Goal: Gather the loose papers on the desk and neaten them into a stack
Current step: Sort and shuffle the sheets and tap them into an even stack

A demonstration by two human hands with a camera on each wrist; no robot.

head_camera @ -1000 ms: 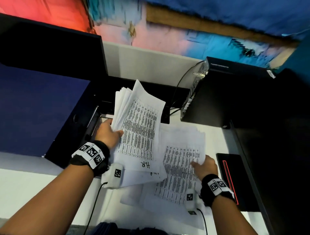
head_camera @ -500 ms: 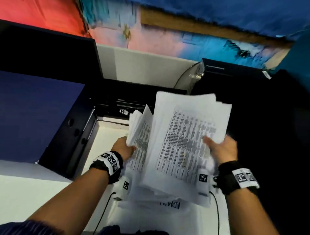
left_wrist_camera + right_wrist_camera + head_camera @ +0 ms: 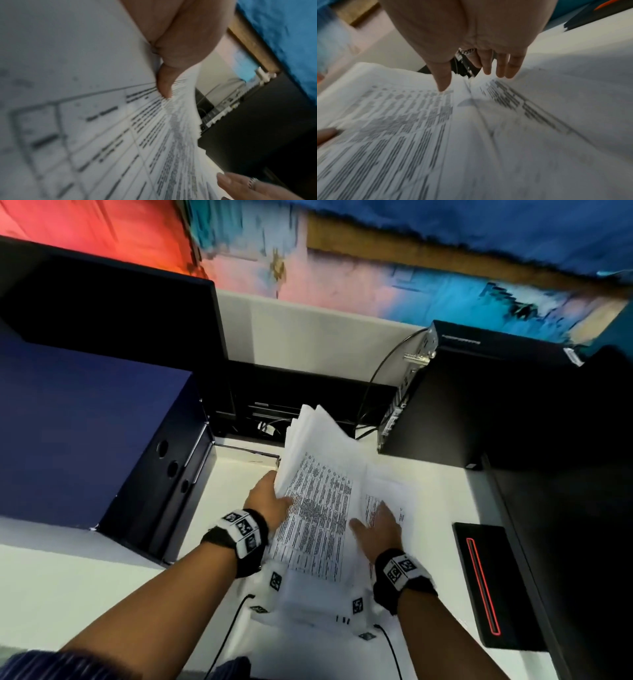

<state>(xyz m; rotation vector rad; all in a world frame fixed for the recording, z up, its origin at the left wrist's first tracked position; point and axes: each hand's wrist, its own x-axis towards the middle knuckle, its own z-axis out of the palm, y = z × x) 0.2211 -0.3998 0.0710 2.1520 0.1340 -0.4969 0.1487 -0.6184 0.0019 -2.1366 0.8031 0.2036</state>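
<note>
Here the papers point(image 3: 318, 508) lie in a loose fanned pile at the middle of the white desk point(image 3: 442, 498), reaching toward its near edge, top sheets printed with dense tables, left side of the pile lifted off the surface and tilted. Left hand point(image 3: 269, 501) grips that raised left edge, thumb on the printed face, fingers hidden behind the sheets. Right hand point(image 3: 378, 525) is spread flat with straight fingers over the lower right-hand sheets, grasping nothing; whether it touches the paper is unclear from the blur. A ring shows on one right finger in the wrist views. Outward: black computer case point(image 3: 472, 405) at the far right corner with cables behind, black device with a red stripe point(image 3: 489, 587) along the right edge, dark blue box point(image 3: 85, 433) at the left edge, black monitor point(image 3: 113, 313) behind it.
</note>
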